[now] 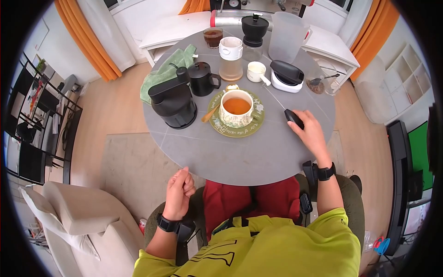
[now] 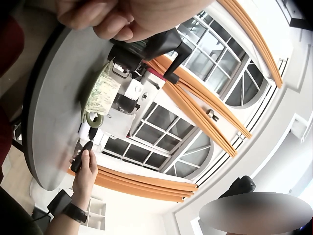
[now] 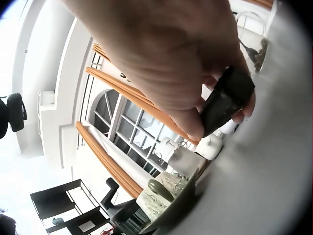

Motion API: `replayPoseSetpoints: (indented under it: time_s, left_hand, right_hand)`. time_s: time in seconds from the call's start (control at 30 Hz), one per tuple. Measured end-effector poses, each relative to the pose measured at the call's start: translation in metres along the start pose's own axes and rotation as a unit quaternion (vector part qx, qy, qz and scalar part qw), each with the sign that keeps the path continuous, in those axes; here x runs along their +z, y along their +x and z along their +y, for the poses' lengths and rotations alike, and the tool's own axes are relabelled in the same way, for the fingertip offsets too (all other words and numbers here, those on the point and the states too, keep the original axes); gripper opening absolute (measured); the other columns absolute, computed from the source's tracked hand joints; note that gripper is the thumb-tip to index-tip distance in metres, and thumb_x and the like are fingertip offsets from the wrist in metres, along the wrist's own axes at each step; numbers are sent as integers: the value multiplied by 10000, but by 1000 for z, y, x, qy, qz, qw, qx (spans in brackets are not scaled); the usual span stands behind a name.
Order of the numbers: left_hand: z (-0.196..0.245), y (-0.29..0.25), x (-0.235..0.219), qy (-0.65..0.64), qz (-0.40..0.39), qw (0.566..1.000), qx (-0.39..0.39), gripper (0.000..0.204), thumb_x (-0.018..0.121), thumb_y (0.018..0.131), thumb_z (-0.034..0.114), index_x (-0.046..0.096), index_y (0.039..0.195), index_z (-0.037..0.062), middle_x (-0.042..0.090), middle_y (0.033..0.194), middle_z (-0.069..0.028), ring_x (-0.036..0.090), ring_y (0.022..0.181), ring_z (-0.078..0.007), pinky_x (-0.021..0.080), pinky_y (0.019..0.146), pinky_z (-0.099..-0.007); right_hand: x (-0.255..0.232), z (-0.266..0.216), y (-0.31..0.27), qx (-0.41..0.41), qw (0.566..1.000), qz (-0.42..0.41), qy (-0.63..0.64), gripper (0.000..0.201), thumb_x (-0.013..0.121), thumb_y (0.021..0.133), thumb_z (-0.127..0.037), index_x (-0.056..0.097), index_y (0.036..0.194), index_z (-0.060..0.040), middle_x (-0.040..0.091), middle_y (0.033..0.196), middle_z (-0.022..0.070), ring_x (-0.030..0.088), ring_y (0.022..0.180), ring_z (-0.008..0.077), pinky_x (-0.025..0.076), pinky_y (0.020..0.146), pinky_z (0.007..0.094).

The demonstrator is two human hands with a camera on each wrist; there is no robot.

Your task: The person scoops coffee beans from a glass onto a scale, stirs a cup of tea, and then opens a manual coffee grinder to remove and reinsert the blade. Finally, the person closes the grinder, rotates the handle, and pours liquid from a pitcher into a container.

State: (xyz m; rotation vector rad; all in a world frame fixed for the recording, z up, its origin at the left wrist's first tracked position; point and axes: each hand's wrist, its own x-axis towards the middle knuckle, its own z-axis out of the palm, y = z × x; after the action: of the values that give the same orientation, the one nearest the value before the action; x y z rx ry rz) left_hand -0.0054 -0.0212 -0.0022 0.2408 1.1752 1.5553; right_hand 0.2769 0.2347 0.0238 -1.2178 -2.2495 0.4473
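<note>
My right hand point(image 1: 310, 134) holds a black handheld milk frother point(image 1: 294, 118) over the table's right side, with the thumb and fingers around its handle. A thin, pale shaft seems to run from its far end toward the small white cup point(image 1: 256, 72) with a white handle. My left hand point(image 1: 179, 191) hangs at the table's front edge, fingers loosely curled and holding nothing. Between the hands and farther back, a patterned cup point(image 1: 229, 119) of amber liquid stands on a green saucer point(image 1: 237, 132). A wooden spoon point(image 1: 211, 113) lies on the saucer's left side.
Left on the round grey table point(image 1: 221, 159) stand a black kettle-like vessel point(image 1: 173, 106), a black pot point(image 1: 200, 83) and a green towel point(image 1: 170, 69). Behind are a lidded jar point(image 1: 230, 62), a glass point(image 1: 212, 38), a grinder point(image 1: 254, 32) and a translucent pitcher point(image 1: 287, 39). A black-and-white device point(image 1: 286, 76) sits right.
</note>
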Motion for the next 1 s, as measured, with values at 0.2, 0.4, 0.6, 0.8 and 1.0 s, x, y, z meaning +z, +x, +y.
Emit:
replayPoseSetpoints:
  time_s: [0.2, 0.4, 0.6, 0.8, 1.0]
  left_hand:
    - [-1, 0, -1, 0, 2, 1000, -1, 329, 496, 978, 225, 365, 694, 123, 303, 608, 44, 256, 526, -59, 231, 472, -228]
    - [-3, 1, -2, -1, 2, 1000, -3, 315, 495, 976, 217, 377, 701, 121, 320, 604, 44, 270, 522, -55, 240, 472, -221]
    - [-2, -1, 1, -1, -3, 1000, -7, 314, 492, 978, 211, 378, 699, 119, 324, 598, 44, 272, 516, -53, 243, 470, -218]
    - [-2, -3, 3, -3, -7, 1000, -4, 325, 488, 979, 205, 365, 691, 120, 315, 597, 44, 269, 517, -54, 240, 469, -221]
    - [-4, -5, 6, 0, -17, 1000, -5, 341, 485, 982, 208, 362, 676, 121, 297, 586, 46, 256, 514, -58, 235, 469, -222]
  right_hand:
    - [10, 3, 0, -16, 996, 5, -82, 315, 658, 836, -231, 621, 1079, -35, 555, 888, 165, 568, 845, 355, 460, 725, 426]
    - [14, 9, 2, -23, 994, 7, -105, 321, 661, 829, -202, 615, 1078, -5, 556, 900, 174, 559, 891, 357, 457, 761, 431]
    - [16, 13, 2, -35, 993, 7, -110, 343, 674, 821, -212, 615, 1075, 10, 566, 925, 181, 558, 902, 365, 460, 780, 430]
    - [1, -1, 24, -56, 983, -14, -173, 472, 694, 809, -276, 561, 1178, -13, 566, 986, 186, 562, 932, 370, 469, 794, 429]
    - [-13, -62, 132, -151, 985, 22, 77, 671, 722, 798, -322, 438, 1344, -53, 552, 1112, 153, 552, 1008, 269, 471, 870, 368]
